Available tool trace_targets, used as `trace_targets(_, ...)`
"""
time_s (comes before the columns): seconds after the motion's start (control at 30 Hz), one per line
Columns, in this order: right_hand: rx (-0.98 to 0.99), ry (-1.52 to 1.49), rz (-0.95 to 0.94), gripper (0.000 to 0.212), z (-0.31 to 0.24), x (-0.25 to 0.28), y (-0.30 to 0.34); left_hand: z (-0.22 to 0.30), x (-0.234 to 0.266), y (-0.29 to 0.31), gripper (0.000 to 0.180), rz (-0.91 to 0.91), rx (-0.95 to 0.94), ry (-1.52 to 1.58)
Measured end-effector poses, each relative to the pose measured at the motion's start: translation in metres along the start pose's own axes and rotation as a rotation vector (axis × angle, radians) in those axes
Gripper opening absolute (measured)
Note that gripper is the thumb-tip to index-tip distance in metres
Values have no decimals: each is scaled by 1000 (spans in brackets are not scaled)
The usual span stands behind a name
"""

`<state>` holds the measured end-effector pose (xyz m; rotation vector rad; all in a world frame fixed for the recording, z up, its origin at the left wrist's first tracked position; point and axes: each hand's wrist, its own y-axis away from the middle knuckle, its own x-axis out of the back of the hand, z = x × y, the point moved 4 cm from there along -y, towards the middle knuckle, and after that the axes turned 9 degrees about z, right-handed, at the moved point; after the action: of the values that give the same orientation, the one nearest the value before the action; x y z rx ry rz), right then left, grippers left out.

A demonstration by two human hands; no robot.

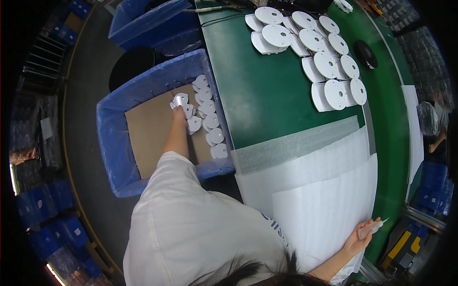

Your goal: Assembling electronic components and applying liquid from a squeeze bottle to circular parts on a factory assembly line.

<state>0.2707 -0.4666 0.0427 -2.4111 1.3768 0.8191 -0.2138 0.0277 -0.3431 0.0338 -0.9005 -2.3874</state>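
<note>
My left hand [178, 112] reaches down into a blue-lined bin [109, 157], its fingers closed at the edge of a white plastic part [180, 99]. More white disc-shaped parts [215, 136] lie beside it in rows on a sheet of brown cardboard [148, 143]. Far to the right, my right hand [355, 243] is wrapped round a small translucent squeeze bottle [368, 230], whose thin nozzle points up and right. That hand is over the edge of the white foam sheets [324, 205] on the green table.
On the green tabletop [257, 105] stand several white assemblies with round discs [326, 65], grouped at the far right. A black oval object [366, 54] lies beyond them on a green surface. Another blue-lined bin [148, 24] stands farther back, near a black round stool [131, 66].
</note>
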Motion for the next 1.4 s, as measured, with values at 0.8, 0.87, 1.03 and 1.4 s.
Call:
trace_targets(0.8,91,226,128,62,4,3,-6,243,-12,330,24,-710,-30,206)
trace_targets(0.87,93,232,111,59,3,3,-5,238,-34,342,22,-738,-60,148)
trace_targets(1.03,91,245,98,58,5,-1,-3,221,-63,371,20,-742,-73,10)
trace_targets(1.4,50,262,91,60,5,-2,-2,205,-81,401,29,-725,-52,-313)
